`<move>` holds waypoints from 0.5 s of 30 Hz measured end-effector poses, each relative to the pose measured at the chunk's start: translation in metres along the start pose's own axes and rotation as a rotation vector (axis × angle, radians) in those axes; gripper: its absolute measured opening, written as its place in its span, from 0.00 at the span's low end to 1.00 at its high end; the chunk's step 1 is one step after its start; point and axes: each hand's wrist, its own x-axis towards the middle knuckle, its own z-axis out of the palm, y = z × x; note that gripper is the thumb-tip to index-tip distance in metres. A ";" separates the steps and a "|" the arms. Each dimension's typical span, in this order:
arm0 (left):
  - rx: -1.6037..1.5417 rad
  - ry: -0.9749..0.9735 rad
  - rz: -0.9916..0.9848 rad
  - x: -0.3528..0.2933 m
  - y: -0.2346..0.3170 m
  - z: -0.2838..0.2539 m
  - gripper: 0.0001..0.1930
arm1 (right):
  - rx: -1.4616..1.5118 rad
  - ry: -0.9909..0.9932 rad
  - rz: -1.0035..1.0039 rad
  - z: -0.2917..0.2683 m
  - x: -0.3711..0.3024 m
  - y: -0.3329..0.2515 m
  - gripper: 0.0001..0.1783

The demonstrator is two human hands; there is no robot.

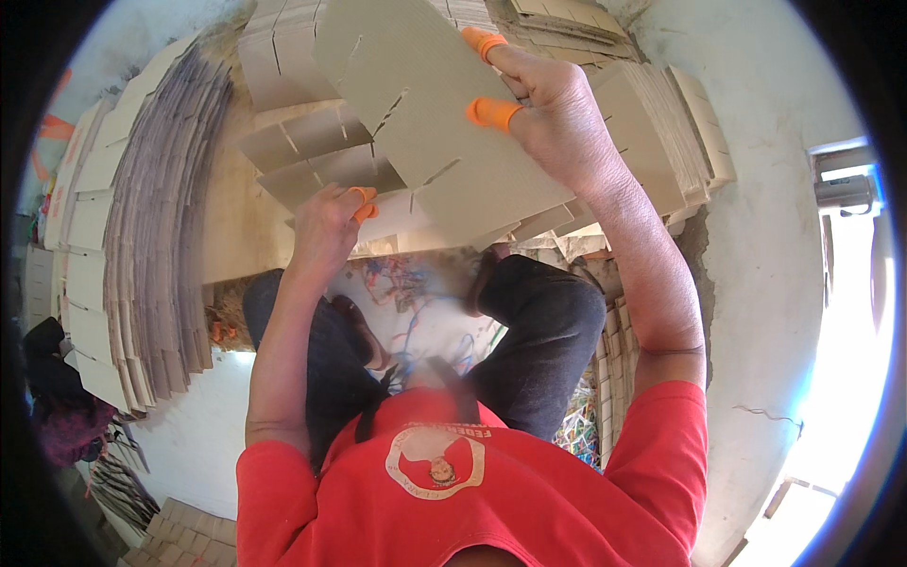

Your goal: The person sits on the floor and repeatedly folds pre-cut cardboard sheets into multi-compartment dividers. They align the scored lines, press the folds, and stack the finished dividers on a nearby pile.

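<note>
A large tan cardboard sheet [416, 104] with several slits cut in it lies tilted across the middle of the view. Its right edge is in my right hand [557, 118], closed with orange-covered fingertips over the top face; the rest of the fingers are hidden. Lower and to the left, my left hand [326, 222] is closed, its tip also in orange, at the near end of slotted cardboard strips [316, 156]. These strips stand beside the sheet's left edge and seem to meet it at the slits, though the exact join is hard to make out.
A tall stack of slotted cardboard [165, 217] rises on the left. More stacked cardboard [652, 132] stands on the right near the wall [765, 236], with another stack [283, 52] at the back. Coloured strands [406, 283] litter the floor between my legs. Bright light enters at right.
</note>
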 end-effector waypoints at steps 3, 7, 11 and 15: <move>0.010 0.003 0.013 0.002 -0.002 0.002 0.06 | -0.088 0.031 -0.132 0.006 0.004 0.009 0.26; 0.008 -0.014 0.014 0.003 -0.005 0.002 0.05 | -0.128 0.066 -0.202 0.006 0.012 0.012 0.25; -0.052 -0.004 -0.013 0.003 -0.011 0.005 0.06 | -0.056 0.006 -0.145 0.002 0.015 0.003 0.25; -0.045 -0.013 -0.023 0.006 -0.006 0.005 0.07 | -0.120 0.056 -0.325 0.024 0.015 0.026 0.23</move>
